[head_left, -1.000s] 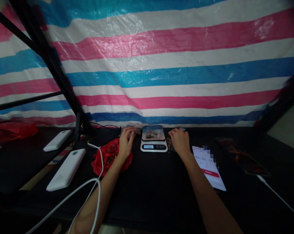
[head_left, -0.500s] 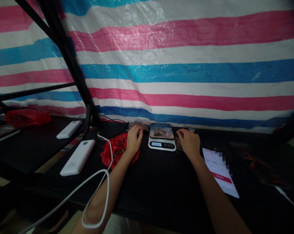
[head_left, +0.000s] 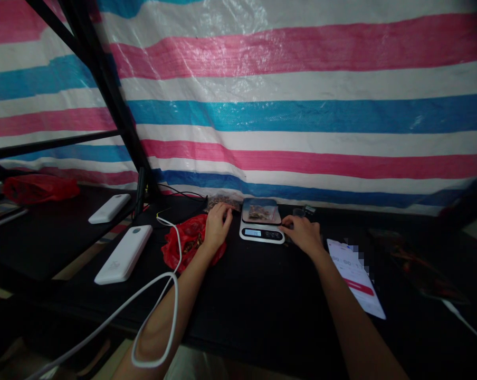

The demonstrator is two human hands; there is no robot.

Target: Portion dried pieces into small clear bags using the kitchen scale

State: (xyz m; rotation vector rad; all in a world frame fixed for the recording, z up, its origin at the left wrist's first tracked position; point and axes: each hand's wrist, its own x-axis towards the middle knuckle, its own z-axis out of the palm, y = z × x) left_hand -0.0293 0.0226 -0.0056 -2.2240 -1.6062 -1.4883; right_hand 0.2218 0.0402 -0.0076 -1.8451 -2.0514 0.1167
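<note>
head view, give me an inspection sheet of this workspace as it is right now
surface: black table, dim light.
job's things: digital scale with small brownish bits on its platform; red plastic bag left of it.
clutter: two white power banks, phone with lit screen, second red bag far left.
hands: left hand rests on the red plastic bag's edge; right hand at the scale's right side; whether either holds anything cannot be told.
cables: white cable looped over the left forearm.
surroundings: striped tarp, black frame.

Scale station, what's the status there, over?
Left hand lies open by the red bag. Right hand open, fingers at the scale edge. Small pile on the scale. White cable loops over the left forearm.
</note>
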